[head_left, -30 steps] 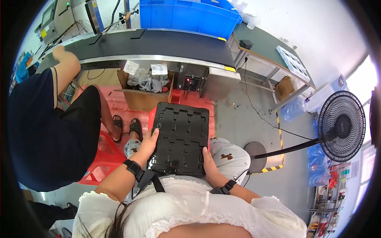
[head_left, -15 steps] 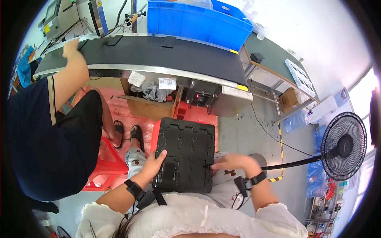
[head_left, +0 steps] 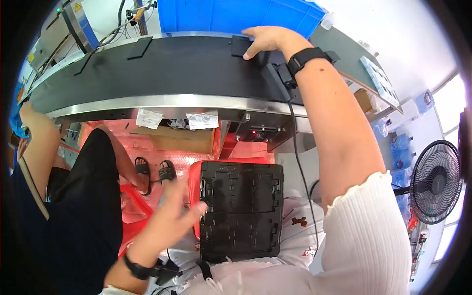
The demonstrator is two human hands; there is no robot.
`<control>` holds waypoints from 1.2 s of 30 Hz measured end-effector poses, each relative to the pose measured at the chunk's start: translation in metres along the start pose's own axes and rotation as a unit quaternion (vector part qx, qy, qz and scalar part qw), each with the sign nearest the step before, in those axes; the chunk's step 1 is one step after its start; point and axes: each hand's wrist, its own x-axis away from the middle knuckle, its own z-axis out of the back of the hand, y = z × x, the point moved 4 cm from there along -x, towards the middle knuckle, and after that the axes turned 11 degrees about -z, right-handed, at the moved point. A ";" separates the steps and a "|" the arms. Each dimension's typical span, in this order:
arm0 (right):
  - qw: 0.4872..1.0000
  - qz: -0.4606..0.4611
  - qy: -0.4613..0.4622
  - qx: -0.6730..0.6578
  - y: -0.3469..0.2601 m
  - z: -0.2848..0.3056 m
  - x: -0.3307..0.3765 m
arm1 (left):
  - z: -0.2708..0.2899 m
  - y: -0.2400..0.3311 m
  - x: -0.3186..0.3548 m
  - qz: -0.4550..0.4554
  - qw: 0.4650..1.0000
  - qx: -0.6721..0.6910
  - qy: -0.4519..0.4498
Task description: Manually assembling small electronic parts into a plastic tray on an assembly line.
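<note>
My right hand (head_left: 268, 40) reaches over the conveyor belt (head_left: 172, 69), its thumb and fingers spanning the right end of a small flat black piece (head_left: 238, 46) that lies on the belt. Part of that piece is hidden by the hand. On my lap rests a black moulded plastic tray or case (head_left: 241, 211) with ridges and recesses. My left hand (head_left: 172, 219) hovers over its left edge, open with spread fingers and smeared by motion. Two more flat black pieces, one (head_left: 140, 48) nearer and one (head_left: 82, 65) farther left, lie along the belt.
A co-worker (head_left: 64, 221) sits at the left, an arm toward the belt. A blue bin (head_left: 216, 17) stands behind the belt. Under it is a cardboard box (head_left: 179, 140). A red stool (head_left: 194, 177) shows beside the tray; a black fan (head_left: 435, 182) is at the right.
My right hand has left the tray's right side and stretched forward to the piece on the belt. My left hand has loosened from the tray's left edge. The view has shifted closer to the belt.
</note>
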 end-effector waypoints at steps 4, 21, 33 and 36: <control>0.990 -0.028 0.078 0.118 0.047 0.000 -0.001 | 0.086 0.042 -0.117 -0.110 0.975 0.114 0.158; 0.916 0.082 -0.056 -0.388 -0.012 -0.209 0.246 | 0.143 -0.064 -0.324 -0.042 0.895 -0.414 -0.162; 0.971 0.096 0.142 -0.169 -0.036 -0.242 0.308 | 0.076 0.052 -0.220 -0.247 0.920 -0.301 0.041; 0.976 0.047 0.151 -0.151 -0.034 -0.243 0.304 | 0.027 0.086 -0.149 -0.280 0.934 -0.216 -0.053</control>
